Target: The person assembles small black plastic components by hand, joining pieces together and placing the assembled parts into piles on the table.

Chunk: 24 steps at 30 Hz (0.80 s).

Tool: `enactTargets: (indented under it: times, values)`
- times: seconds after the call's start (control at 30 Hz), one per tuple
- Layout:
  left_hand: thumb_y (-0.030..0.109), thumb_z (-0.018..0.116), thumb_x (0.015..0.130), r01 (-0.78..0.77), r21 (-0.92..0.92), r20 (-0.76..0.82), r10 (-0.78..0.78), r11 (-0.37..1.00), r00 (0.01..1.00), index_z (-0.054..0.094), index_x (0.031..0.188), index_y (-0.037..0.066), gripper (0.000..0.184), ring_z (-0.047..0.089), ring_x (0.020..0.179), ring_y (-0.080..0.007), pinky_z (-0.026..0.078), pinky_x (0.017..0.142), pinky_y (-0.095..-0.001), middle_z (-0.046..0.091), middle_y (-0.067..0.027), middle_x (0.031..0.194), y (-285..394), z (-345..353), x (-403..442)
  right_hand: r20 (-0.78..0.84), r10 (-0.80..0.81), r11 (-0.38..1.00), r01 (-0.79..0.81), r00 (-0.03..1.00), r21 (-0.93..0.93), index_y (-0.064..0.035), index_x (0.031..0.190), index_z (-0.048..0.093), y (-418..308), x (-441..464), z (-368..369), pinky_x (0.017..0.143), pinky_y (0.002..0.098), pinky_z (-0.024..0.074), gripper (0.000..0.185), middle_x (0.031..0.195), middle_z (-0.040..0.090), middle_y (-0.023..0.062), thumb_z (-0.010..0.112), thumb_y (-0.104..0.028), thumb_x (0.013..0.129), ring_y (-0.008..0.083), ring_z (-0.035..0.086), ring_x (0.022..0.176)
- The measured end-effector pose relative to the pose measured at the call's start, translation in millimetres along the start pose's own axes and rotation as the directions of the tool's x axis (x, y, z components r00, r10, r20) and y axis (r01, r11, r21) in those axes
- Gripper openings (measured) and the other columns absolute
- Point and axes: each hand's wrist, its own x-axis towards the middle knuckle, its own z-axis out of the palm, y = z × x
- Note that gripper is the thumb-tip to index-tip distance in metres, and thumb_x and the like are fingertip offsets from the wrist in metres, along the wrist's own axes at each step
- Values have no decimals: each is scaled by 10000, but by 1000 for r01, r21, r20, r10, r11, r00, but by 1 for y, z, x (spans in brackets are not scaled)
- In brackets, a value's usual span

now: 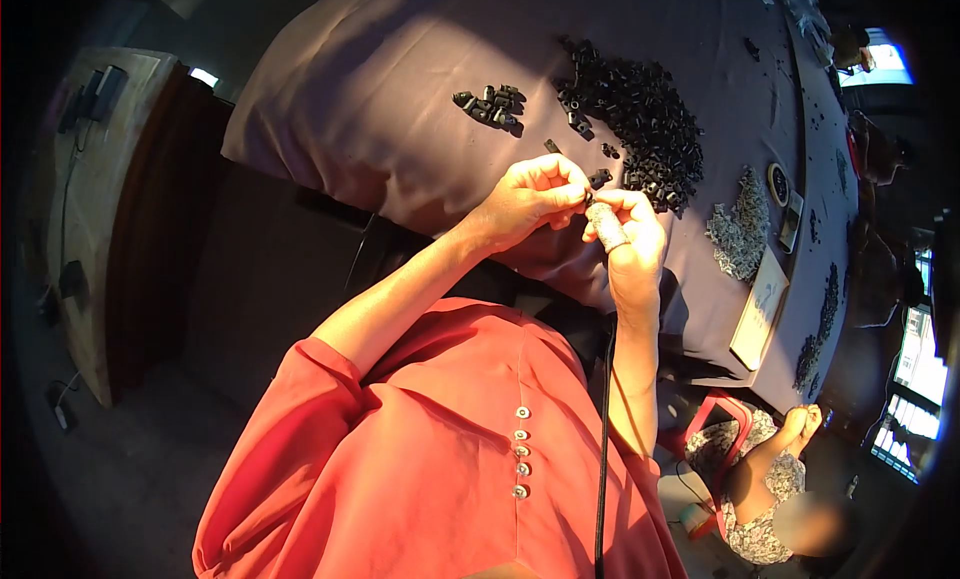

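Note:
Both hands meet above the near edge of the cloth-covered table (430, 89). My left hand (540, 201) pinches a small black part (588, 197) between thumb and fingertips. Close against it, my right hand (632, 241) has its fingers closed at the same part, with a pale wrap (607, 227) around one finger. Details of the part are too small to make out. Just beyond the fingertips lie a few loose black pieces (600, 178). A large pile of small black pieces (650, 119) spreads behind them, and a smaller group (490, 107) sits to its left.
On the right of the table are a pile of small whitish pieces (741, 229), a roll of tape (778, 184), a flat pale box (760, 309) and more dark pieces (822, 329). Another person (770, 479) sits at lower right. A wooden table (90, 209) stands far left.

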Motion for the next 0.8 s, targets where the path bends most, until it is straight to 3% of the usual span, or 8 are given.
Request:
enactTargets:
  times: [0.23,0.33,0.57,0.8]
  values:
    - [84,560,868,-44,132,28,41,990,999,539,905,37,63,441,630,-76,371,560,-211,526,-15,783,0,1,-1,-22,-1,1000,1,1000,18,-6,896,552,6,1,0,600,201,452,72,763,595,41,574,2,828,73,533,633]
    - [83,553,872,-42,208,35,36,977,999,536,894,37,53,440,622,-67,372,554,-201,531,-9,784,2,2,-1,-27,-28,994,25,999,-103,-12,882,551,2,-1,0,593,201,451,64,759,603,48,579,1,825,74,533,628]
    - [89,547,877,16,333,92,-50,943,994,543,877,42,47,444,602,-52,372,541,-187,548,2,743,11,10,-5,120,116,977,-135,986,165,-19,828,538,8,-1,-14,559,218,463,86,774,592,69,597,33,795,118,576,643]
    - [74,549,869,106,268,187,-160,958,969,552,876,35,39,467,599,-49,374,528,-187,561,-10,730,15,6,-6,181,191,832,-257,965,491,-18,792,520,26,-5,-18,495,235,487,133,803,570,106,650,-4,766,193,617,646]
